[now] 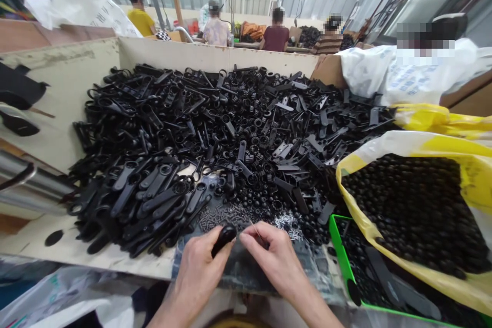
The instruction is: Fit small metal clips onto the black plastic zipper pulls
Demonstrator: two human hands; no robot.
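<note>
My left hand (200, 266) is closed around a black plastic piece (223, 237) with a rounded end, held just above the near edge of the work table. My right hand (269, 251) is pinched on a thin metal pin (254, 229) right beside that piece. Both hands hover over a dark mat strewn with small screws (230, 213). Behind them lies a large heap of black plastic handles and rings (215, 138), with flat handle-shaped pieces (154, 195) piled at the left.
A yellow bag (472, 174) of small black round parts sits at the right, over a green crate (340, 251) holding finished black pieces. Pale boards (200, 54) wall the table. Several people sit at a far bench; a person in white is at the right.
</note>
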